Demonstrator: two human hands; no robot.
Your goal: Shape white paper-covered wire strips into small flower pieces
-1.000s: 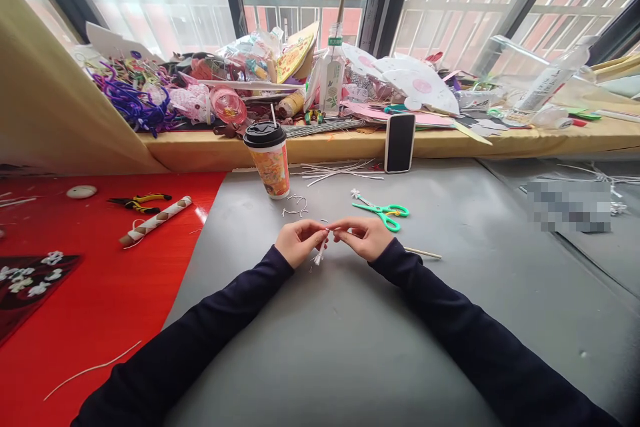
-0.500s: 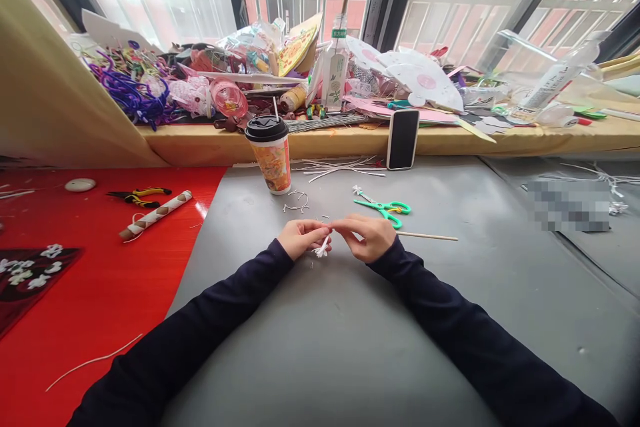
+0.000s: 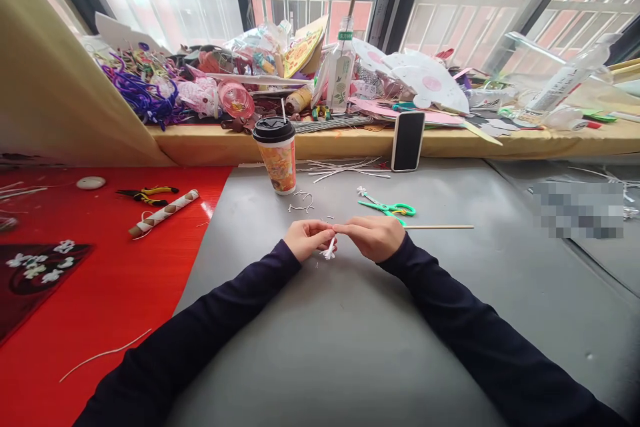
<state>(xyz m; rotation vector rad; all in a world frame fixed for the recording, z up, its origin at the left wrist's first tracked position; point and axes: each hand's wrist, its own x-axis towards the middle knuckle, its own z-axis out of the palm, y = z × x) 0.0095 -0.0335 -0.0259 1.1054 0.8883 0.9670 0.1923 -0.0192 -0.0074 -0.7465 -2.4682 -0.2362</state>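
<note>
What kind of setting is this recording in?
Probably a home or small craft workspace by a window. The sill is heaped with pipe cleaners and paper fans; green scissors lie on the grey table, where both hands pinch a small white flower piece.

A small white flower piece (image 3: 329,252) is seen against the plain grey table (image 3: 350,347), and dark navy sleeves (image 3: 210,333) are worn on both arms. Mint-green scissors (image 3: 393,209) with a yellow touch at the handles are shown beside a pale wooden stick (image 3: 440,227), while an orange patterned cup (image 3: 280,163) is capped with a black lid (image 3: 273,129). A bright red sheet (image 3: 100,293) is marked by black-and-yellow pliers (image 3: 147,195), a white-and-brown striped roll (image 3: 164,212) and a dark mat with white flowers (image 3: 35,270); a black phone (image 3: 408,141) is framed in white.
</note>
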